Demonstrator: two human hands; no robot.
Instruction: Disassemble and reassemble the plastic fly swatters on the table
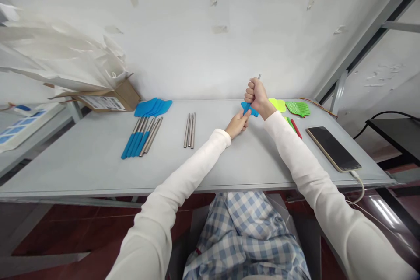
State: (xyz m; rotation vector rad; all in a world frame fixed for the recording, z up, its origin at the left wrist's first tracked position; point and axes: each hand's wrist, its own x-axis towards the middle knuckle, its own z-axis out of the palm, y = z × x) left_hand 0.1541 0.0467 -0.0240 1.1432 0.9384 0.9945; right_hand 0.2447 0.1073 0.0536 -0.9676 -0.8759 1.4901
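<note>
Head cam: the right hand (pixel 256 96) is balled up around a thin metal tube (pixel 260 76), and the left hand (pixel 238 125) is pinching a blue handle (pixel 247 107) just below it, all right of center toward the desk's (pixel 210 170) back edge. There's a bunch of blue sticks (pixel 139 137) near the back left corner, and a phone (pixel 333 148) lies by the front right corner.

The only view looks from the person's head, facing forward and down over the checked cloth (pixel 243 232) on the lap. It sits near the table (pixel 210 175), whose front edge crosses nearly the whole width, with the wall (pixel 170 30) squarely ahead.
</note>
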